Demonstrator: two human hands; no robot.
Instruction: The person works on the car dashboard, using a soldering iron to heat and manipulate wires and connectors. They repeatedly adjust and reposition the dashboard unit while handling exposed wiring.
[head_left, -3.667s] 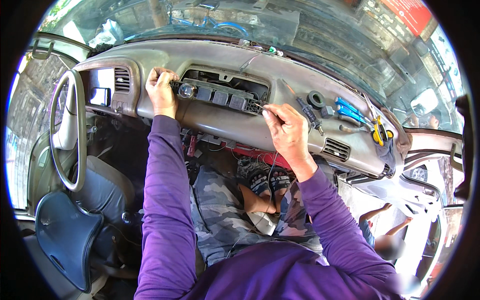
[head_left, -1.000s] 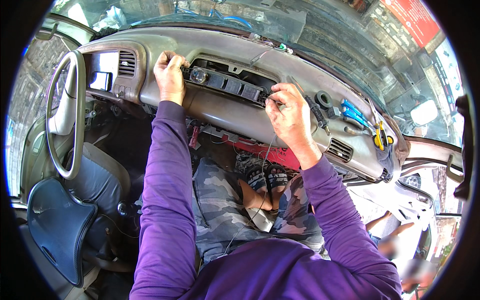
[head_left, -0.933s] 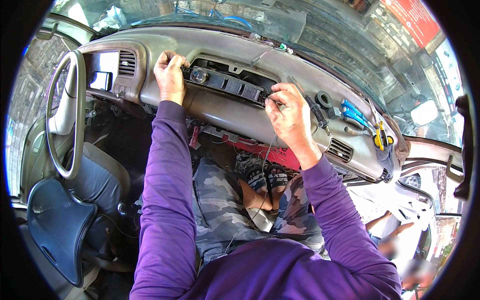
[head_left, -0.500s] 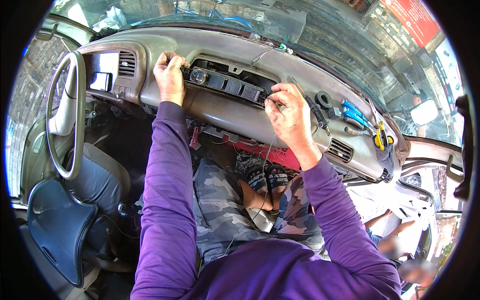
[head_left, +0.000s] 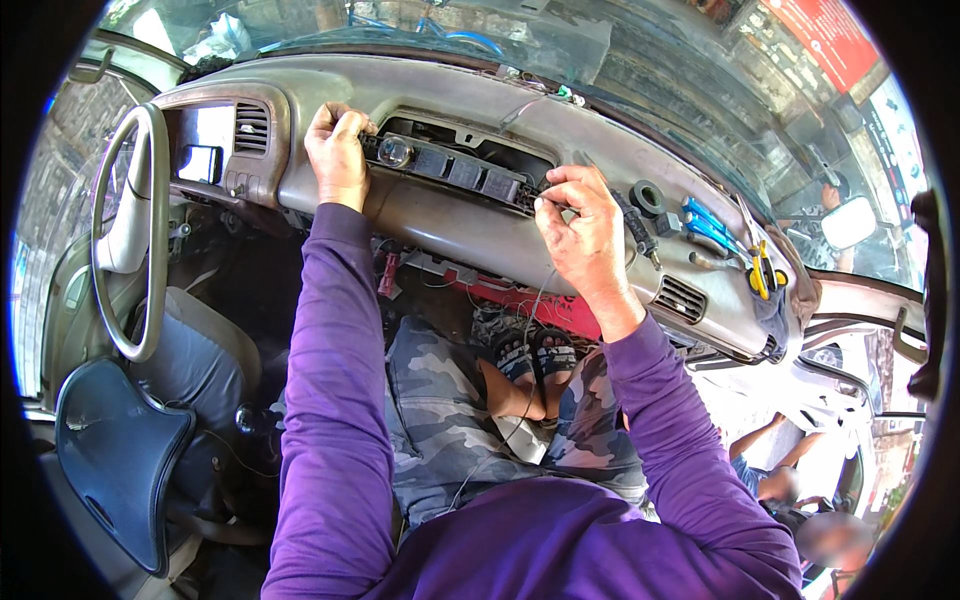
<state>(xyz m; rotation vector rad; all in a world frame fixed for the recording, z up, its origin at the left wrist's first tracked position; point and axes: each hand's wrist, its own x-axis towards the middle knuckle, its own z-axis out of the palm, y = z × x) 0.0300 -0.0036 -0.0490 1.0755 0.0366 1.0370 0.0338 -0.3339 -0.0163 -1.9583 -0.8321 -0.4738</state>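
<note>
A long dark gauge panel (head_left: 467, 172), with a round clear-faced dial (head_left: 395, 151) near its left end, is held across the front of an oblong opening (head_left: 500, 152) in the dashboard. My left hand (head_left: 339, 152) grips its left end, fingers curled and thumb pressed on it. My right hand (head_left: 578, 222) pinches the right end between thumb and fingers. The panel tilts down toward the right. Behind it, part of the opening shows dark; the panel's back is hidden.
Right of my right hand, a soldering-iron-like black tool (head_left: 636, 228), a roll of black tape (head_left: 647, 198), blue-handled tools (head_left: 708, 226) and yellow-handled scissors (head_left: 764, 272) lie on the dashboard (head_left: 330, 82). A steering wheel (head_left: 157, 230) stands at left. Loose wires hang below. Other people are outside at right.
The panel and both hands have shifted very slightly; my right hand has moved a little to the right. Both grips stay the same.
</note>
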